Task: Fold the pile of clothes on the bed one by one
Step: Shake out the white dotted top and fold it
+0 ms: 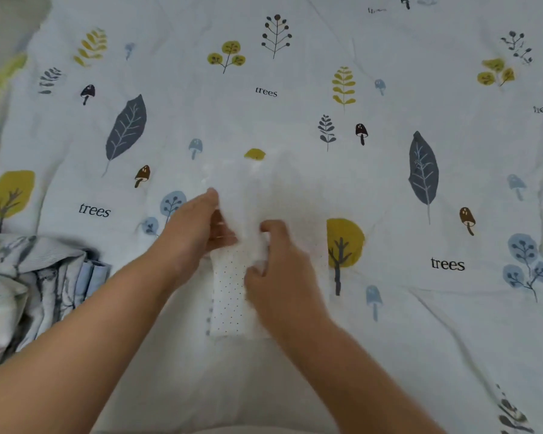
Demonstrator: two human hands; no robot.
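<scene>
Both hands work a small white dotted garment (pixel 229 296) on the bed.

Left hand (pixel 195 227) has its fingers curled into the garment's upper part, pinching a fold of the pale fabric, with the thumb stretched toward the far side; right hand (pixel 279 270), just beside it, grips the same cloth with bent fingers and covers the garment's right edge. Blur hides how the upper part of the garment lies. The dotted lower part lies flat on the bedspread (pixel 295 104), a pale sheet printed with leaves, mushrooms, trees and the word "trees". Left of the garment, near the bed's edge, sits a rumpled pile of clothes (pixel 35 286) in grey, white and light blue.
</scene>
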